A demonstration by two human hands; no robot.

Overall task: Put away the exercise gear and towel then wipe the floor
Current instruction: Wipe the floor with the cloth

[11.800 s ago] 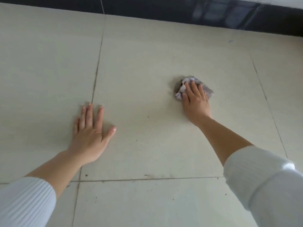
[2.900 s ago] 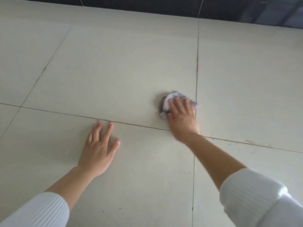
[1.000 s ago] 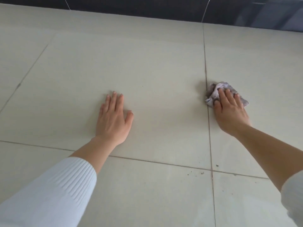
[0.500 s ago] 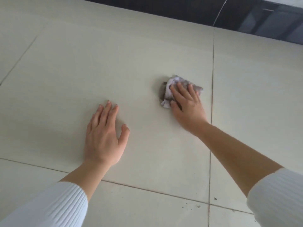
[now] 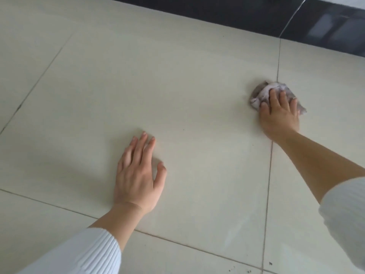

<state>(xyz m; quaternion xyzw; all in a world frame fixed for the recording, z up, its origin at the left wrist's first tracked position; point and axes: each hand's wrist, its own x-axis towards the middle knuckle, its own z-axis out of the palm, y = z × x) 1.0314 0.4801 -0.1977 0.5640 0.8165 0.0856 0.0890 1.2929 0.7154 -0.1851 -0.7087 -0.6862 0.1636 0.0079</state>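
Head view looks down on a pale tiled floor [image 5: 177, 86] with thin dark grout lines [image 5: 269, 184] between the tiles. Along the far edge runs a dark glossy baseboard [image 5: 246, 14].

Of the two hands, the left hand [image 5: 138, 178] lies flat on the floor, palm down, fingers stretched forward and a little spread, thumb out to the side — it holds nothing. Its white ribbed sleeve [image 5: 83, 254] is pushed up the forearm.

The right hand [image 5: 279, 113] reaches further out and presses down on a crumpled rag [image 5: 262, 93], greyish white with darker patches. The fingers lie over the top of the rag, which bunches out ahead of them and to both sides. The rag sits on the floor right at a grout line, well apart from the left hand.

A few dark specks [image 5: 248, 270] lie on the near tiles — close to where two grout lines cross.
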